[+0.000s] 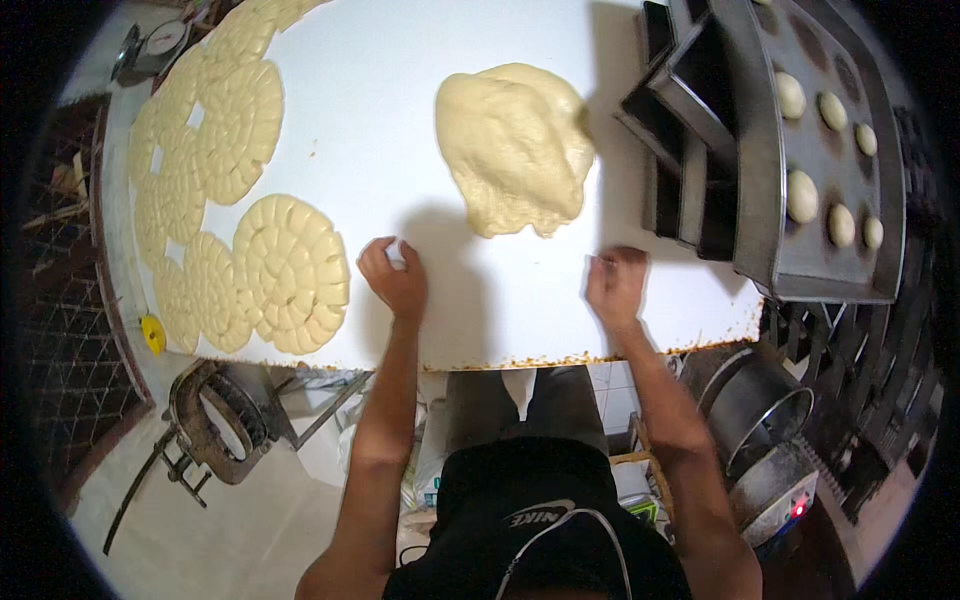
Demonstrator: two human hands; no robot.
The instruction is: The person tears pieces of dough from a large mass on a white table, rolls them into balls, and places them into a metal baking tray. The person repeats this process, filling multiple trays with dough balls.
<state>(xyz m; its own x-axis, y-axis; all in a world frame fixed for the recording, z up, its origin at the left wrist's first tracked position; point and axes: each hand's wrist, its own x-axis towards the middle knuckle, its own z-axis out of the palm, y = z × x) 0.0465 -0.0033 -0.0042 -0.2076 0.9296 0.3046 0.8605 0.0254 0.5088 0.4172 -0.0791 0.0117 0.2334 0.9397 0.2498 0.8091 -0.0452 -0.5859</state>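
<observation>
A large slack mass of pale yellow dough [517,150] lies on the white tabletop [360,112], with a smooth upper part and a ragged near edge. My left hand [394,277] hovers between this dough and a disc of dough pieces [291,274]. Its fingers are curled, thumb and forefinger stand apart, and only white tabletop shows between them. Nearer the right side, my right hand [616,289] is blurred, with bent fingers, just short of the dough's near right side. Neither hand touches the dough. Whether anything small sits inside the right hand is hidden.
Several coiled discs of cut dough [238,131] cover the table's left side. Dark metal pans [690,150] are stacked at right, beside a raised baking tray [825,259] with several dough balls [802,196]. A yellow round object [153,334] sits at the left edge; a dial scale [165,37] stands beyond.
</observation>
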